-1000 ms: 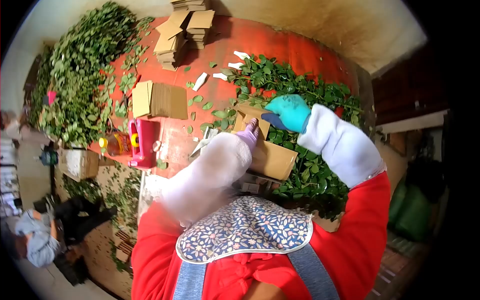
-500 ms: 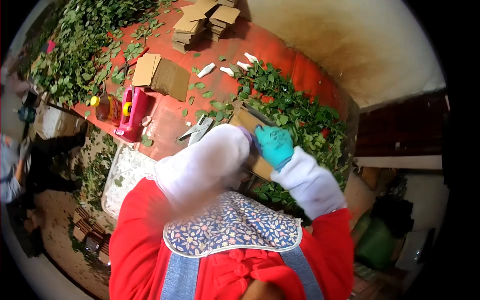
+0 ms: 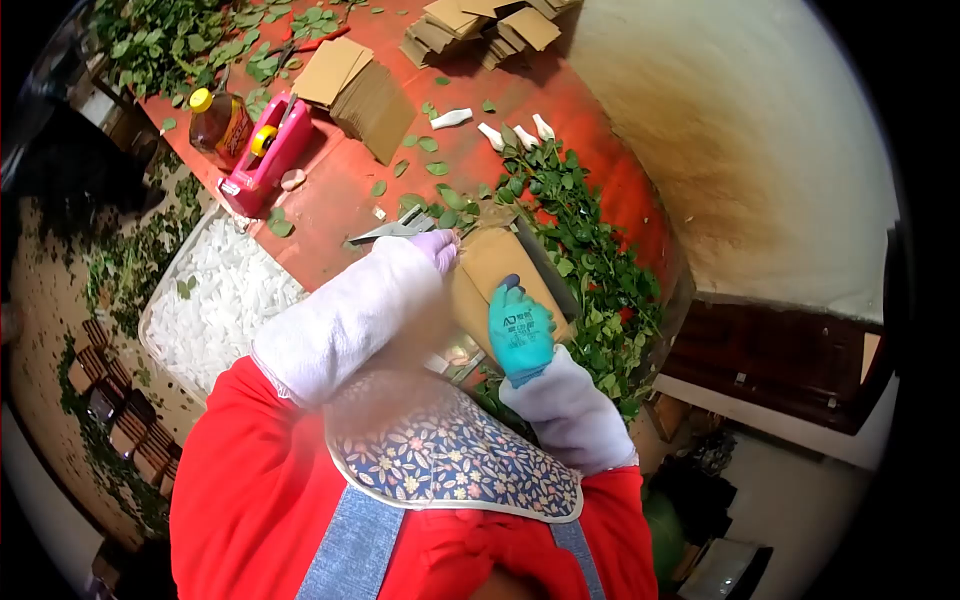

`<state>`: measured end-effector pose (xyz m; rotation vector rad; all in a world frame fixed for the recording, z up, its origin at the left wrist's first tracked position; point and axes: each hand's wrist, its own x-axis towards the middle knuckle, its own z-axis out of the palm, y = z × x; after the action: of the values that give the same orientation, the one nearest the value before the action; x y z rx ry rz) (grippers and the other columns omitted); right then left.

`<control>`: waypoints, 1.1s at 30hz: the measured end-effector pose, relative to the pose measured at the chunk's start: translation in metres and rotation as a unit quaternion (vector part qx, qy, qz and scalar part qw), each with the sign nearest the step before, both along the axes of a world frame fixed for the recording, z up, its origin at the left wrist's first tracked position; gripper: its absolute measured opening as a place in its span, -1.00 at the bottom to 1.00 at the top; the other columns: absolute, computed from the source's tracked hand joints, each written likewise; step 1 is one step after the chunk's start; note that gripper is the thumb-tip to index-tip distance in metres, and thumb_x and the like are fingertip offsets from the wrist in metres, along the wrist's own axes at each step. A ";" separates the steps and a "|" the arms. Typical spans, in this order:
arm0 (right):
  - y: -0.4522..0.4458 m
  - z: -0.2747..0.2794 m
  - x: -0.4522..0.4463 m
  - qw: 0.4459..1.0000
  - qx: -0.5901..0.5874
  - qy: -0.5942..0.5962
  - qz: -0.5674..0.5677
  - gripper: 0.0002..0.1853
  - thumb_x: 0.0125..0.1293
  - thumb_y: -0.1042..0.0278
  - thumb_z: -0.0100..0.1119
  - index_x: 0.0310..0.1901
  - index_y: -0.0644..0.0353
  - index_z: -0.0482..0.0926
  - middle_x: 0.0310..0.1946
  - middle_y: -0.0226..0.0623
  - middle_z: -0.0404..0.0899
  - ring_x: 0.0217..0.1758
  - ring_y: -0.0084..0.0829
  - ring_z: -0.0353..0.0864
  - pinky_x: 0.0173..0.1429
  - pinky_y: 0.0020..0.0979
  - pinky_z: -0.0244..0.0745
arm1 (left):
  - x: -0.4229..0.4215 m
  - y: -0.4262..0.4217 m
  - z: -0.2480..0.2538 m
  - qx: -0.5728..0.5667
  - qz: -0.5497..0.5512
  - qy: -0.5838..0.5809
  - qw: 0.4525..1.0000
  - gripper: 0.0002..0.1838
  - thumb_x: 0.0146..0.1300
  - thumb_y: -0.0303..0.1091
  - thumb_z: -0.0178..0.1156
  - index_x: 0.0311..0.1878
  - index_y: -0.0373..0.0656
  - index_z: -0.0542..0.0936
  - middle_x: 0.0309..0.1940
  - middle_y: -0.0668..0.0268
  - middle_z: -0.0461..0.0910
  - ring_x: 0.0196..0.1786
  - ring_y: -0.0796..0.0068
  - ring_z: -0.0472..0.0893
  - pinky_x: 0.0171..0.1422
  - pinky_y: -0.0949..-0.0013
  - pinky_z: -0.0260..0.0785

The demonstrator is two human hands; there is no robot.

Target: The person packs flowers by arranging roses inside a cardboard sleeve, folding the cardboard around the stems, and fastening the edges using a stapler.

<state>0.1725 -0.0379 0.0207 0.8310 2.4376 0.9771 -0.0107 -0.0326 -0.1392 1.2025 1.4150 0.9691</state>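
My left hand (image 3: 436,248), in a purple glove, is at the upper left edge of a folded brown cardboard sheet (image 3: 492,262). Its fingers look closed on that edge, though the tips are partly hidden. My right hand (image 3: 523,328), in a teal glove with dark fingertips, rests on the lower right part of the same cardboard, fingers bent against it. The cardboard lies in a dark-edged holder (image 3: 548,262), beside leafy stems (image 3: 590,240). Scissors (image 3: 395,228) lie just beyond my left hand.
White sleeve-capped buds (image 3: 491,136) lie at the back. Behind my left arm are a pink tape dispenser (image 3: 270,160), a bottle (image 3: 218,128) and stacked cardboard (image 3: 365,100). A tray of white netting pieces (image 3: 225,290) stands left; a wall (image 3: 760,130) borders the right.
My hands have moved apart: the left toward the cardboard's upper left edge, the right down along its surface. The view has shifted, and more of the cardboard shows.
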 end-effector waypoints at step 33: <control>-0.016 0.004 -0.006 0.989 -0.035 0.045 -0.136 -0.48 0.18 0.39 0.04 0.21 0.33 0.37 -0.33 -0.43 0.45 -0.47 -0.57 0.48 -0.60 -0.41 0.37 | 0.000 0.001 0.059 -0.138 -0.165 0.035 0.976 -0.18 0.28 0.20 0.11 0.35 -0.33 0.30 0.19 0.01 0.50 0.24 0.09 0.50 0.33 0.22 0.31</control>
<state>0.1665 -0.0541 0.0251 1.1672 2.3365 0.7627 -0.0112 -0.0321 -0.0799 1.2199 1.3018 0.4880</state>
